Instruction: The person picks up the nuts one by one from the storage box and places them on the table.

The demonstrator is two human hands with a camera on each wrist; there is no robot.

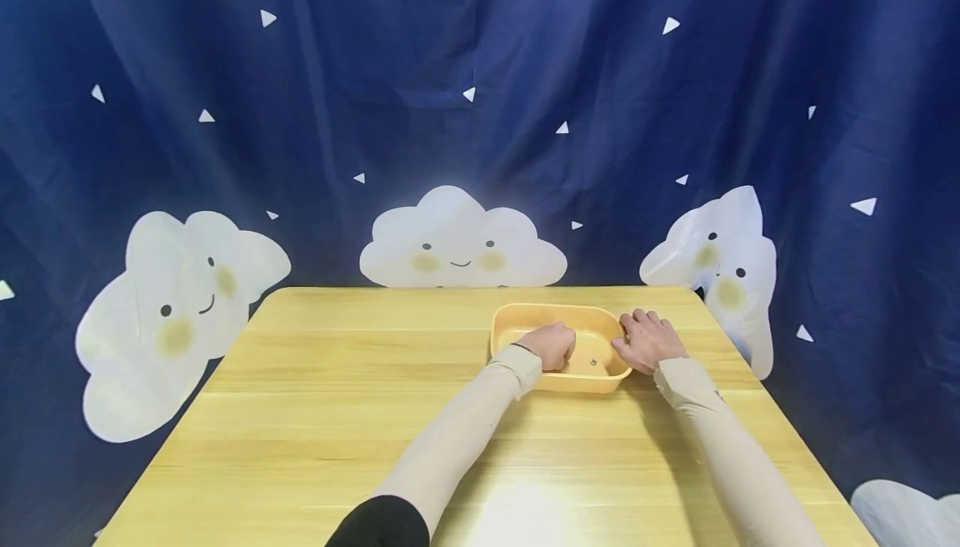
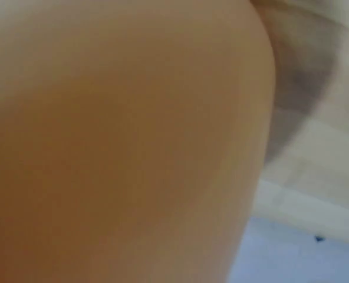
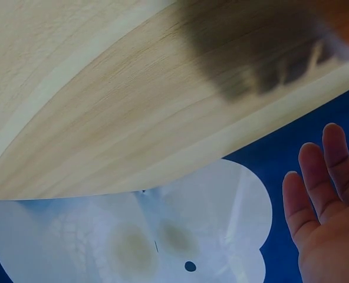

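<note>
A yellow rectangular tray (image 1: 577,383) with rounded corners sits toward the back right of the table. My left hand (image 1: 553,345) reaches over its front rim with fingers curled down inside; whether they hold anything is hidden. One small ring-shaped thing (image 1: 593,361), too small to identify, lies on the tray floor to that hand's right. At the tray's right end is my right hand (image 1: 649,342), thumb side against the rim. The right wrist view shows its fingers (image 3: 320,177) extended and apart. A blurred orange-yellow surface (image 2: 133,147) fills most of the left wrist view.
The light wooden table (image 1: 360,414) stretches to the left and front of the tray. Behind it hangs a dark blue curtain (image 1: 420,130) printed with white clouds and triangles. The table's right edge runs close past my right hand.
</note>
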